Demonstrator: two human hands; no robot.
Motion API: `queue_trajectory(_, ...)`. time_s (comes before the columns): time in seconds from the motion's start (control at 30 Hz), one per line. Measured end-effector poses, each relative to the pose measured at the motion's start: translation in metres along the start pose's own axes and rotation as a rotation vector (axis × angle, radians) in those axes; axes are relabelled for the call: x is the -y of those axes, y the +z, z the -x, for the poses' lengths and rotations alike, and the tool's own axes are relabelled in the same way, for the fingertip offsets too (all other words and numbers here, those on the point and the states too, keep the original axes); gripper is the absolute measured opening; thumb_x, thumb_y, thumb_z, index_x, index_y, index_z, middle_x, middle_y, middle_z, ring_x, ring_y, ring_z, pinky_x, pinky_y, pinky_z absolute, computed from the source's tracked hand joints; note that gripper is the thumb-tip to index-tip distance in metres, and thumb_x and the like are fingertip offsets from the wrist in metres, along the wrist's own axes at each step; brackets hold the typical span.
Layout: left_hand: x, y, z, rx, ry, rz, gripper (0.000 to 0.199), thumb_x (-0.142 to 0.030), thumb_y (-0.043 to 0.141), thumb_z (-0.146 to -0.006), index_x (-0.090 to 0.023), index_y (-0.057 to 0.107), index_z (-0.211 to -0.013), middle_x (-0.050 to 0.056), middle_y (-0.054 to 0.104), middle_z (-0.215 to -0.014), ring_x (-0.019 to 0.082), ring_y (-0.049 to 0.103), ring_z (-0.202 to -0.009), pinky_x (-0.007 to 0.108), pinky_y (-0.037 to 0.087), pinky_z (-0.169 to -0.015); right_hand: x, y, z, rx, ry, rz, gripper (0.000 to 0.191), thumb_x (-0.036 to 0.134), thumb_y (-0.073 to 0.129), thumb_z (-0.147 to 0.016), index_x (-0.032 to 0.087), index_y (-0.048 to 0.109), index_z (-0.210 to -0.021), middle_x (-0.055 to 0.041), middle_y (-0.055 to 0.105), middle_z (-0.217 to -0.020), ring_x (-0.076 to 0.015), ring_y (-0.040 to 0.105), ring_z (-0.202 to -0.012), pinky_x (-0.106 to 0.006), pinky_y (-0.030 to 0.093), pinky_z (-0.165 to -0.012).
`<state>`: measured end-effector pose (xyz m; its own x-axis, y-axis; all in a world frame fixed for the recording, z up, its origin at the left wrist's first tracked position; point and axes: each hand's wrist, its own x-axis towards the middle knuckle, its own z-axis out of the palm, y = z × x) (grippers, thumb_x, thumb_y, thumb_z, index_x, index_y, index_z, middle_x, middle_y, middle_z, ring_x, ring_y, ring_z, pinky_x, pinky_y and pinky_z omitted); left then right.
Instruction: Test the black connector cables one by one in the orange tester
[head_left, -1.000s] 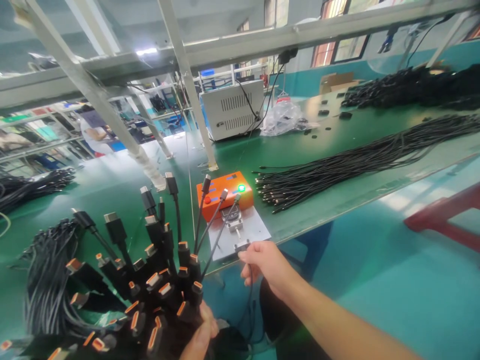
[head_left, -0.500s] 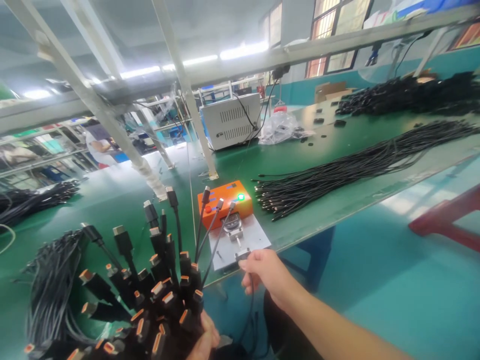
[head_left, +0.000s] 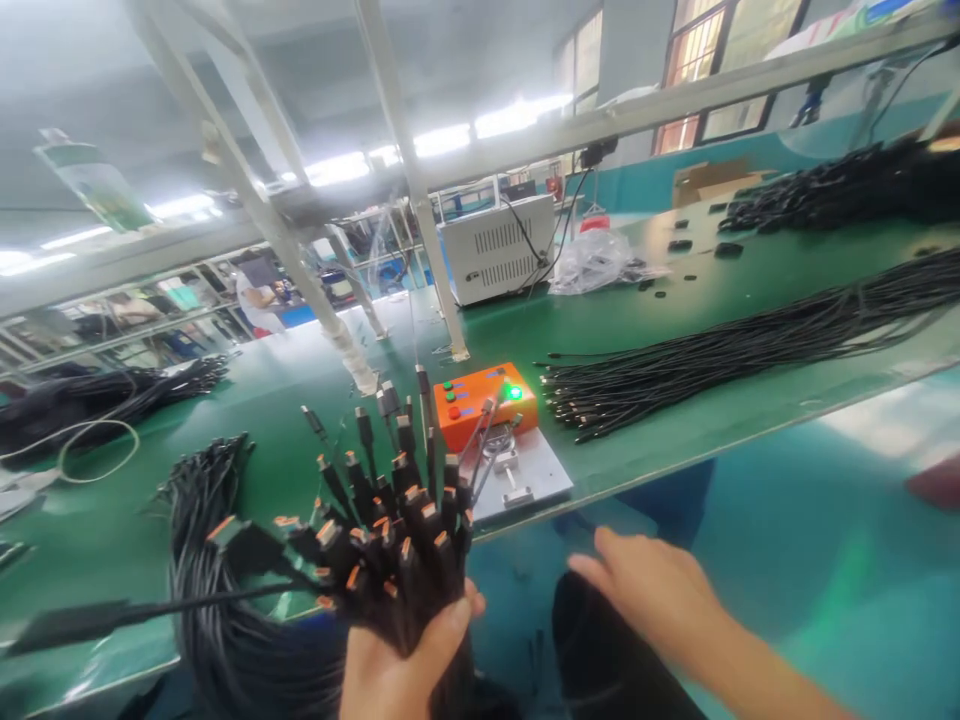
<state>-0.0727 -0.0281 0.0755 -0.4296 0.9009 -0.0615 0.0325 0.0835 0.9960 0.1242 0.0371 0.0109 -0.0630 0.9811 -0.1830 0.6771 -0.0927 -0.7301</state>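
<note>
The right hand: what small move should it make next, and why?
Probably the right hand should ease toward the cable bundle in the left hand and pinch one connector. It appears to hold nothing, the bundle's connectors fan out mostly upward, and no plug shows at the small metal block in front of the orange box.

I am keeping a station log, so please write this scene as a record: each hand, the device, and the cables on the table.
Left hand: gripping a bunch of black cables, many with orange-tipped plugs
Right hand: beside the green-topped table's near edge, holding nothing visible
Device: orange rectangular box, green light glowing, silver metal plate before it
Cables on table: long black bundle right of the box; more black cables at left
</note>
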Motion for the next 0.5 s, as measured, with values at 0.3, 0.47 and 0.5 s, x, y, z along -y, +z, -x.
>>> queue_trajectory(0.3, 0.006, 0.011, 0.0, 0.097, 0.054, 0.119, 0.037, -0.025, 0.075, -0.062, -0.018, 0.068, -0.098, 0.007, 0.072, -0.092, 0.029, 0.063, -0.092, 0.039, 0.048, -0.083, 0.088, 0.001, 0.024, 0.237, -0.314, -0.731, 0.012, 0.028, 0.065, -0.069, 0.018, 0.063, -0.077, -0.0017, 0.064, -0.076, -0.0164, 0.056, -0.07, -0.025, 0.043, -0.062)
queue_trajectory(0.47, 0.007, 0.008, -0.003, -0.016, -0.02, 0.131, 0.027, -0.026, 0.076, -0.061, -0.016, 0.069, -0.086, 0.005, 0.073, -0.083, 0.024, 0.064, -0.084, 0.033, 0.048, -0.08, 0.083, 0.014, 0.026, 0.143, -0.266, -0.807, 0.019, 0.033, 0.058, -0.077, 0.016, 0.063, -0.07, -0.0029, 0.063, -0.069, -0.0166, 0.057, -0.069, -0.027, 0.043, -0.065)
queue_trajectory(0.5, 0.005, 0.006, -0.003, -0.04, -0.029, 0.133, 0.024, -0.026, 0.075, -0.061, -0.016, 0.069, -0.083, 0.005, 0.072, -0.081, 0.023, 0.064, -0.081, 0.031, 0.049, -0.077, 0.081, 0.014, 0.026, 0.144, -0.239, -0.892, 0.02, 0.035, 0.057, -0.078, 0.016, 0.063, -0.074, -0.0032, 0.064, -0.071, -0.0168, 0.058, -0.07, -0.027, 0.044, -0.067)
